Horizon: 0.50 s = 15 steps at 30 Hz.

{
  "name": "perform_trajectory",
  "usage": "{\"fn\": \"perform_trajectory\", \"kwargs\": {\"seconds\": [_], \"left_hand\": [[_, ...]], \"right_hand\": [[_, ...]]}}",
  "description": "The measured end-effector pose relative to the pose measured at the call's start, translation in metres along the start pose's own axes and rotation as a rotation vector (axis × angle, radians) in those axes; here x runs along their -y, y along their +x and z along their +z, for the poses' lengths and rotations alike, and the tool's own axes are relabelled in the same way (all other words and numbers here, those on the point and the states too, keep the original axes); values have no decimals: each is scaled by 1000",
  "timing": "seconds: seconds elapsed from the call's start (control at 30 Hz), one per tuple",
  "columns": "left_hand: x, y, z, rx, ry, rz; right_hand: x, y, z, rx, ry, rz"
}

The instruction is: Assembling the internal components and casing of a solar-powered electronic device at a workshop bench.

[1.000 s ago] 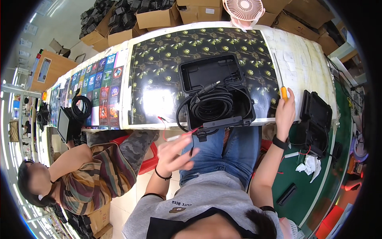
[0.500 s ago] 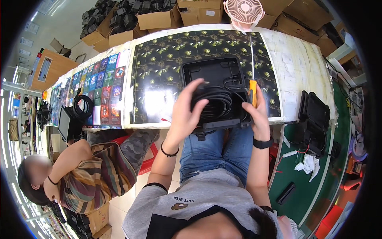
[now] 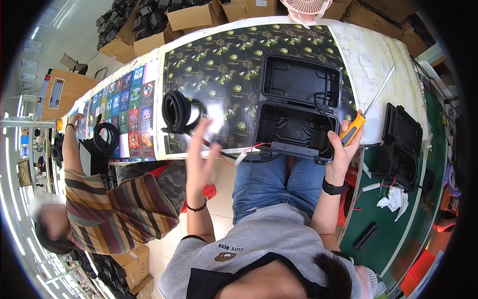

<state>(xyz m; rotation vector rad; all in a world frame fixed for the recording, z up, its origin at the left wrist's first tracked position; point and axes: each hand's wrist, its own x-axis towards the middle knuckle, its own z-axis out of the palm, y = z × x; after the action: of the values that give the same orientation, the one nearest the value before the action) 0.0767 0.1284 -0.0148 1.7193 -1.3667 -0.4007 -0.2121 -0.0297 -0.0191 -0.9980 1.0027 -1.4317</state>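
Note:
An open black plastic case sits at the table's near edge, its lid folded back toward the far side. In my right hand is a screwdriver with a yellow handle, its long shaft pointing up and right. That same hand rests against the case's right side. My left hand is left of the case, fingers spread and slightly blurred. Just beyond it lies a coil of black cable on the dark patterned mat. A thin red wire with a white connector hangs at the case's front left corner.
A second open black case lies at the right, above a green surface with white crumpled paper. A co-worker in a striped shirt sits at the left, near another cable coil. A pink fan stands at the far edge.
The cable coil has gone from inside the case to the mat on the left. My left hand has moved left and lower, away from the coil. The case and screwdriver have shifted right.

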Motion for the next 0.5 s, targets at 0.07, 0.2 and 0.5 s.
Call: {"fn": "perform_trajectory", "kwargs": {"seconds": [0.07, 0.2, 0.5], "left_hand": [[-30, -4, 19, 185, -60, 98], [-62, -5, 33, 598, 174, -22], [-82, 24, 30, 480, -1377, -257]], "right_hand": [[-1, 3, 2, 16, 5, -6], [-1, 2, -1, 27, 23, 16], [-2, 0, -5, 75, 20, 43]]}}
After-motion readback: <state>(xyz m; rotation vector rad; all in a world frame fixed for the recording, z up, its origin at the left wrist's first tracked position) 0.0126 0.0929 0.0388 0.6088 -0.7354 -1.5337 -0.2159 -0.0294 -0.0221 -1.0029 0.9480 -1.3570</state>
